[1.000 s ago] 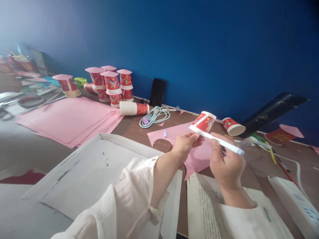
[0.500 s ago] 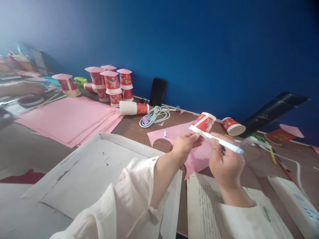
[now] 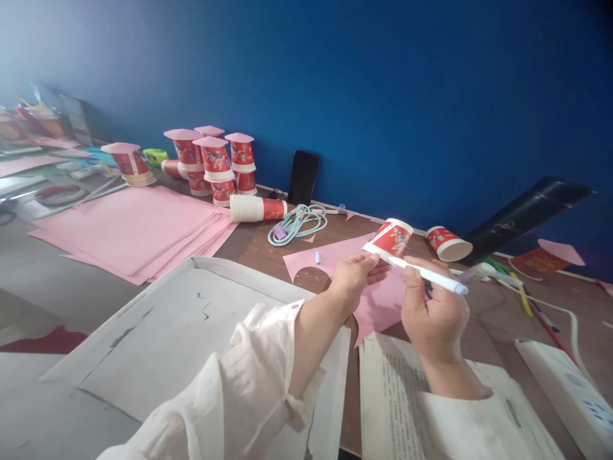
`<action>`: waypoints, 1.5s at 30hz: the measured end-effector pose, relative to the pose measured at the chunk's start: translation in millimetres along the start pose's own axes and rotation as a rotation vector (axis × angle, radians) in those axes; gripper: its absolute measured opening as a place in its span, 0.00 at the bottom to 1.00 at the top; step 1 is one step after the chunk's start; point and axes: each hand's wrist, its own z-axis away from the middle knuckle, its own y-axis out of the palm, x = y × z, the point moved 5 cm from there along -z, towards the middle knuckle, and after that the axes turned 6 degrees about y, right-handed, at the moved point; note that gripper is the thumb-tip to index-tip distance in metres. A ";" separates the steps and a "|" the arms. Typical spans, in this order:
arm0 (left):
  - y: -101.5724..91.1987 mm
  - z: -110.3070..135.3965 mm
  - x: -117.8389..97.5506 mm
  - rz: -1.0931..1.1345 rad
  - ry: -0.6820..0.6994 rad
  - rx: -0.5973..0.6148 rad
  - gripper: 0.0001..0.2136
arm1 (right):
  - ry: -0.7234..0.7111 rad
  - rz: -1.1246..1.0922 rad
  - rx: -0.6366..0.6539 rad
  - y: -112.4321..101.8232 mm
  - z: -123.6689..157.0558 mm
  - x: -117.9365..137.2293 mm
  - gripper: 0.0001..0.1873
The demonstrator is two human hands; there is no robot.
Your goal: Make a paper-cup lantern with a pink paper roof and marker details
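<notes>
My left hand is closed on the white edge of a red paper cup, which it holds tilted. Between the fingers of my right hand is a white marker with a pale lilac end, its tip at the cup's white rim. Whether the tip touches the cup I cannot tell. Below both hands lies a cut sheet of pink paper, and a small lilac cap rests on it.
Stacked red cups with pink paper tops stand at the back left, behind pink sheets. Nearby are nested cups, a coiled cable and a phone. Another cup lies rightward; a power strip sits front right.
The cup has turned slightly in my left hand, and the marker tip has shifted a little along with it. Another person's hand at the far left has gone out of view.
</notes>
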 end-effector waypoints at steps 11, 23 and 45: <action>-1.0 -1.4 -0.5 -0.016 0.012 -0.002 0.06 | 0.010 0.019 0.005 -0.6 0.9 0.0 0.11; 0.7 -0.3 -2.4 -0.071 0.033 -0.022 0.05 | 0.004 0.008 0.008 -0.5 -0.1 1.9 0.11; -0.9 0.5 1.8 0.134 -0.050 -0.039 0.05 | 0.073 0.014 -0.061 -5.3 2.0 -5.7 0.14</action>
